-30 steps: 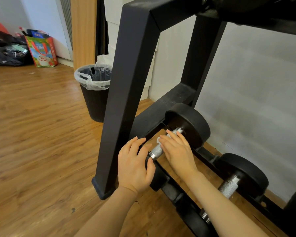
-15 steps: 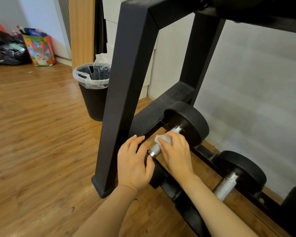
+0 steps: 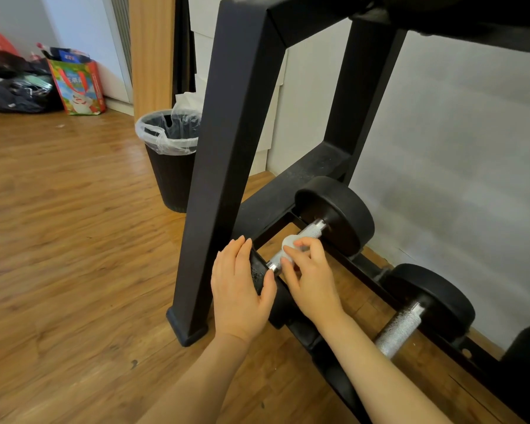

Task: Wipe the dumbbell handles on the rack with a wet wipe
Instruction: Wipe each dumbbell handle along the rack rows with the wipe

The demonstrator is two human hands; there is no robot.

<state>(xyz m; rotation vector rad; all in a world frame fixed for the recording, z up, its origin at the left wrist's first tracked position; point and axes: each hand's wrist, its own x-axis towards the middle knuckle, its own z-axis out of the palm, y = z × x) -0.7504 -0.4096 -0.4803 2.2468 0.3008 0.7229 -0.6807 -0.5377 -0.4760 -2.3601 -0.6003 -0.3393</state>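
The right hand (image 3: 311, 283), fingers pinching the wet wipe (image 3: 291, 243), has slid it back to mid-handle (image 3: 311, 231) of the leftmost racked dumbbell, so this rub continues, while the straight-fingered left hand (image 3: 240, 292) braces its near weight.

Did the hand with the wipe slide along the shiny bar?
Yes. The right hand with the wet wipe slid back along the handle, away from the far weight plate toward the left hand.
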